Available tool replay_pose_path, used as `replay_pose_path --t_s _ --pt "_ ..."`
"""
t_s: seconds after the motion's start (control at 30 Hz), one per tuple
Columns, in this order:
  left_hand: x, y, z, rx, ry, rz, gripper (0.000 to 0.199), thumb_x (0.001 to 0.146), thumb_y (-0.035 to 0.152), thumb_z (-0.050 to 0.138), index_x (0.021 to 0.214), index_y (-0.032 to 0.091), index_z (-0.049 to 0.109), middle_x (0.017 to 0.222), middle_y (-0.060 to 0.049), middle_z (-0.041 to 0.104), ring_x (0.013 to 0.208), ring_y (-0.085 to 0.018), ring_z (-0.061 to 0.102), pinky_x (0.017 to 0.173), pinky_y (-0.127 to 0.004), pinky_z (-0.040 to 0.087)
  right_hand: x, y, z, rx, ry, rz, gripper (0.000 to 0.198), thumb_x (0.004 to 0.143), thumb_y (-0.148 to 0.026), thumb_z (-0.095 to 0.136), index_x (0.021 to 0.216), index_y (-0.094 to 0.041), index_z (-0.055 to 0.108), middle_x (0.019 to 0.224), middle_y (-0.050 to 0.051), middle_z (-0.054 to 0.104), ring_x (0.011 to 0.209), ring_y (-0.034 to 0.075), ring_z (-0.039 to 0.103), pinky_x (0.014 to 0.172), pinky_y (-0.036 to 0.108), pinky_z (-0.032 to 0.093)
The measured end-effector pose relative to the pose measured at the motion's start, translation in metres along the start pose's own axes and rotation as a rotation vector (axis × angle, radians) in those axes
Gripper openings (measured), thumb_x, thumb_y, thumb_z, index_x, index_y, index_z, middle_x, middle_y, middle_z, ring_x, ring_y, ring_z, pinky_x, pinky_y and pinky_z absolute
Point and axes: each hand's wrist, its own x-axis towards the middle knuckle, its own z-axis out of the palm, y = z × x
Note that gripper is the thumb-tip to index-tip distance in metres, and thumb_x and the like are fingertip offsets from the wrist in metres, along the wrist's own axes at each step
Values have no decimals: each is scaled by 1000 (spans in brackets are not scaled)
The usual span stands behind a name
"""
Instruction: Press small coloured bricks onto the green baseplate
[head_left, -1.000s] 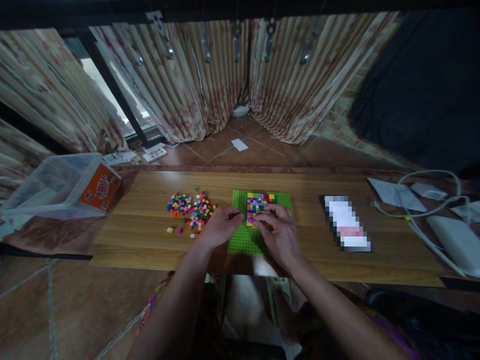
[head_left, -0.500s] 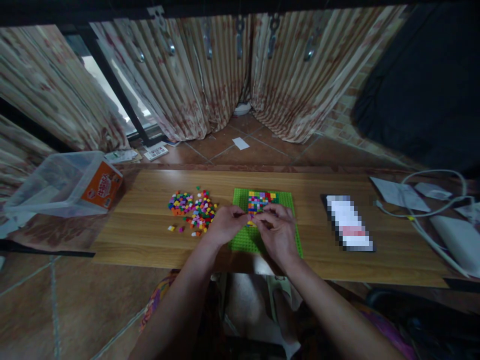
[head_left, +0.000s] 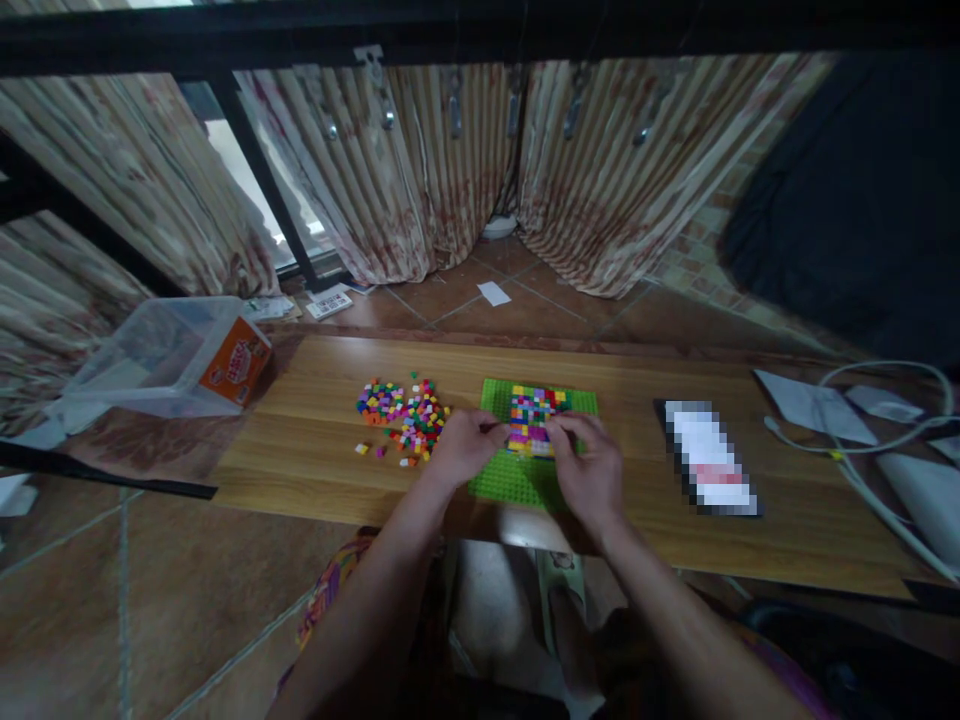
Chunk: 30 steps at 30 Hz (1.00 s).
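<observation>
The left hand [head_left: 463,447] and right hand [head_left: 591,468] flank the patchwork of bricks [head_left: 531,412] on the green baseplate [head_left: 510,485]; thumbs and fingers draw close, though I can't tell whether they pinch anything. Square, even pressure would suit such small pieces. The right hand hides some baseplate. Loose bricks [head_left: 421,418] lie leftward, a phone [head_left: 711,460] rightward, curtains [head_left: 450,190] beyond.
</observation>
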Motion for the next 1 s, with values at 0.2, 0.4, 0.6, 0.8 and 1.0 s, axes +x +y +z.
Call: replay_pose_path --t_s 0.2,0.4,0.6,0.8,1.0 --pt "8 -18 -46 -29 192 -4 30 79 37 51 62 15 62 54 2 54 52 -11 47 51 -22 34 13 4 -8 -4 111 159 28 85 -41 57 77 -17 69 79 6 68 76 20 62 73 34 48" --pt "-3 -45 -117 183 575 -179 25 73 30 55 77 12 71 65 -2 64 63 -14 56 57 -23 38 11 -1 -6 -26 60 134 30 84 -45 58 77 -19 70 82 6 69 79 21 63 75 35 48" --pt "-21 -61 -140 382 470 -274 23 67 19 57 82 15 74 73 -5 71 69 -16 61 61 -24 41 10 -2 -5 -73 26 112 30 85 -47 57 78 -20 69 86 6 70 84 22 64 78 35 48" --pt "-26 -57 -136 564 367 -353 33 61 11 60 89 20 75 77 -6 72 70 -18 62 61 -25 39 9 -4 -4 -94 -11 125 29 84 -48 57 79 -22 69 87 5 69 85 22 65 78 34 48" --pt "-25 -56 -129 596 314 -383 30 63 13 62 90 21 72 78 -4 71 73 -18 61 63 -25 39 8 -4 -3 -126 -31 107 29 84 -50 56 80 -24 68 89 5 70 87 24 65 80 37 49"
